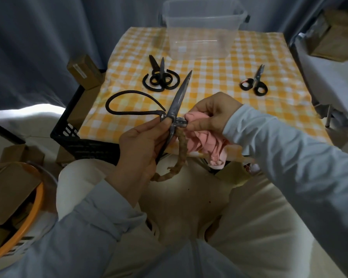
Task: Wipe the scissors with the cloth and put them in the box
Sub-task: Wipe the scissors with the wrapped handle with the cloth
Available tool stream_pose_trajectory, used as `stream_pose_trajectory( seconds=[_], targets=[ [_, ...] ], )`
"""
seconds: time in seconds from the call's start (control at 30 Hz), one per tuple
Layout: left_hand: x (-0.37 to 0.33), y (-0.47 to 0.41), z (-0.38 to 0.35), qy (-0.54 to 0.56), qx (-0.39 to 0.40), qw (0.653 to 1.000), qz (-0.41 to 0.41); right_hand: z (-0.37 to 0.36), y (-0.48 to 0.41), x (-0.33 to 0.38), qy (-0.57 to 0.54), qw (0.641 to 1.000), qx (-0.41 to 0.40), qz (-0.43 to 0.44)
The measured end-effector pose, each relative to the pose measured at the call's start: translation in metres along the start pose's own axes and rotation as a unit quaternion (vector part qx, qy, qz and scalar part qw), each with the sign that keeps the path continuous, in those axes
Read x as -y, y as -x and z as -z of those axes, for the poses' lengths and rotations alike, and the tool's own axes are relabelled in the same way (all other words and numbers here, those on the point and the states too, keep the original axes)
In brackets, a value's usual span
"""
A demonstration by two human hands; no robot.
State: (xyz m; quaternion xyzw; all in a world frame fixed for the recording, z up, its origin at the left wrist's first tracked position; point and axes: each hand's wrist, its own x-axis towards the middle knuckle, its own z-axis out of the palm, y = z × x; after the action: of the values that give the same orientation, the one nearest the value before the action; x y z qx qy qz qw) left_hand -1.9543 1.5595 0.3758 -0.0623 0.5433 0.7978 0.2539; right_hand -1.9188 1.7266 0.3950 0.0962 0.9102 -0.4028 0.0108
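My left hand (pixel 143 141) grips a large old pair of scissors (pixel 178 98) near its pivot, blades open, one blade pointing up and away. One handle loop is black, the other wrapped in tan cord (pixel 179 157) and hanging down. My right hand (pixel 211 113) pinches a pink cloth (pixel 205 145) around the second blade close to the pivot. A clear plastic box (pixel 201 31) stands at the table's far edge. Two black scissors (pixel 160 77) lie overlapped at centre left on the checked tablecloth (pixel 219 77), and a small pair (pixel 254 82) lies to the right.
A black crate (pixel 84 137) with cardboard boxes stands left of the table. An orange-rimmed bin (pixel 28 207) sits at my lower left. Grey curtains hang behind, and more boxes (pixel 333 35) sit at the far right. My lap fills the foreground.
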Motion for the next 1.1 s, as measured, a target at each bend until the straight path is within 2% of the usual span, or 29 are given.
stream_pose_trajectory(
  seconds=[0.47,0.7,0.77,0.87,1.0,1.07,1.1],
  targets=[
    [-0.002,-0.004,0.003,0.005,0.000,1.000,0.014,0.011,0.006,-0.022,-0.102,0.994,-0.008,-0.025],
    [-0.004,-0.005,0.006,0.002,-0.007,1.000,0.012,0.015,0.007,-0.030,-0.092,0.995,-0.032,-0.026],
    [-0.008,-0.007,0.010,0.010,-0.019,1.000,0.008,0.020,0.011,-0.038,-0.072,0.994,-0.060,-0.050],
    [-0.017,-0.015,0.020,0.024,-0.051,0.998,-0.018,0.026,0.022,-0.045,-0.149,0.977,-0.128,-0.089],
    [-0.017,-0.017,0.020,0.033,-0.048,0.998,-0.030,0.016,0.017,-0.026,-0.166,0.964,-0.206,-0.036],
    [-0.015,-0.016,0.016,0.038,-0.048,0.998,-0.027,0.012,0.011,-0.016,-0.213,0.945,-0.249,-0.024],
    [-0.014,-0.017,0.016,0.041,-0.050,0.998,-0.027,0.009,0.011,-0.008,-0.242,0.939,-0.243,-0.021]
  ],
)
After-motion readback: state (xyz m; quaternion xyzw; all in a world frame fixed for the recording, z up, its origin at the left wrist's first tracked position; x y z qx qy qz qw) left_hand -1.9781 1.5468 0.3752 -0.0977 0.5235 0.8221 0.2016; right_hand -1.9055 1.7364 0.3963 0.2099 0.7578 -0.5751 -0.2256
